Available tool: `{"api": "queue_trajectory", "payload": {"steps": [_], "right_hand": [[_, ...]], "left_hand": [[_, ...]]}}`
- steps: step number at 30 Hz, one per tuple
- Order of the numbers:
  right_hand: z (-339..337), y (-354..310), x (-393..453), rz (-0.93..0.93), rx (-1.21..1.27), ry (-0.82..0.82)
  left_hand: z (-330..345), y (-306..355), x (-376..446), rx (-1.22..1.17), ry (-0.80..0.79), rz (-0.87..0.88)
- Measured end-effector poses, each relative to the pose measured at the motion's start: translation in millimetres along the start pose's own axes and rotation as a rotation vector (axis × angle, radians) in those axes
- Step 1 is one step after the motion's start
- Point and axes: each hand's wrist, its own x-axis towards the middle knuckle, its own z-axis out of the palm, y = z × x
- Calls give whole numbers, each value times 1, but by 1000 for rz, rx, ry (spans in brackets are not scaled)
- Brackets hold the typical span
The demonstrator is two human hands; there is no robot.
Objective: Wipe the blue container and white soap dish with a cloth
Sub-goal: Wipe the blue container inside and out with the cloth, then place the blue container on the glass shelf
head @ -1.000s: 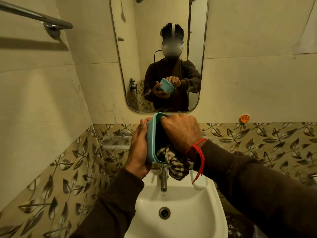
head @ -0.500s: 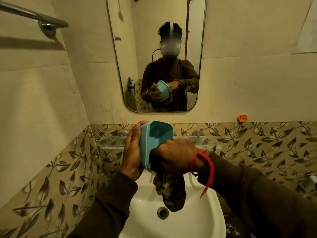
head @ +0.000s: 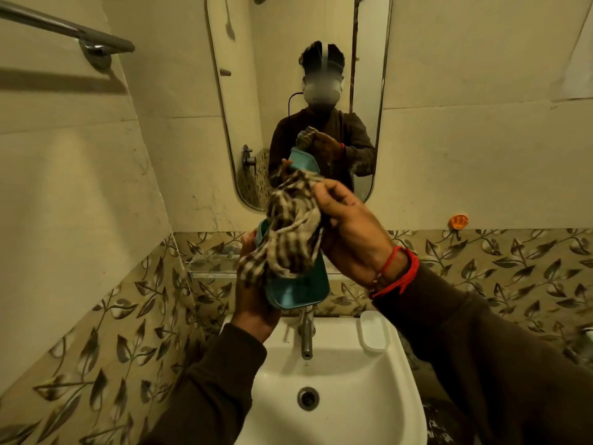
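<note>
I hold the blue container (head: 298, 292) upright on its side above the sink, with my left hand (head: 252, 300) gripping its left edge and back. My right hand (head: 348, 234) grips a brown and white checked cloth (head: 290, 232), which hangs bunched over the container's open face and upper rim. The white soap dish (head: 373, 332) lies on the sink's right back ledge, apart from both hands.
A white sink (head: 337, 399) with a steel tap (head: 306, 332) stands below my hands. A glass shelf (head: 208, 268) runs along the leaf-patterned tiles behind them. A mirror (head: 298, 91) hangs above, a towel rail (head: 67, 30) at the upper left, an orange hook (head: 459, 221) to the right.
My right hand has drawn the cloth up from below the container to its upper rim. Both hands and the container sit higher in view.
</note>
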Motion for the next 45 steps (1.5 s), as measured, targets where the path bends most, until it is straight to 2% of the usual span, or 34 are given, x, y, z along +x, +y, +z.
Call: {"api": "queue_trajectory", "payload": {"steps": [4,8,11,14,16,19,21,26,29,32,36,39,45], "right_hand": [[-17,-28,0,-124,153,5],[-36,-48,2,-187,147,65],[-49,-48,0,-102,186,117],[-57,-40,-6,107,225,117],[-61,-33,-8,172,43,203],[-66,-15,-15,213,-532,396],[-67,0,-18,237,-730,404],[-61,22,-22,229,-727,249],[-62,34,-20,231,-756,137],[-65,44,-12,125,-763,171],[-69,47,-2,-50,-812,160],[-74,51,3,-108,-875,153],[-81,68,15,-125,-939,179]], "left_hand": [[-12,8,-10,40,-5,-10],[-21,16,-14,-122,-53,-85],[-18,17,-17,-220,-147,-118],[-15,13,-16,-209,-173,-123],[-11,10,-14,-187,-132,-116],[3,6,-11,-120,-26,-68],[9,5,-6,-29,10,39],[21,4,-2,69,110,237],[15,0,-1,42,66,391],[4,-1,3,74,-3,521],[-21,9,6,242,-146,612],[-38,21,5,539,-250,658],[-61,32,4,1001,-306,540]]}}
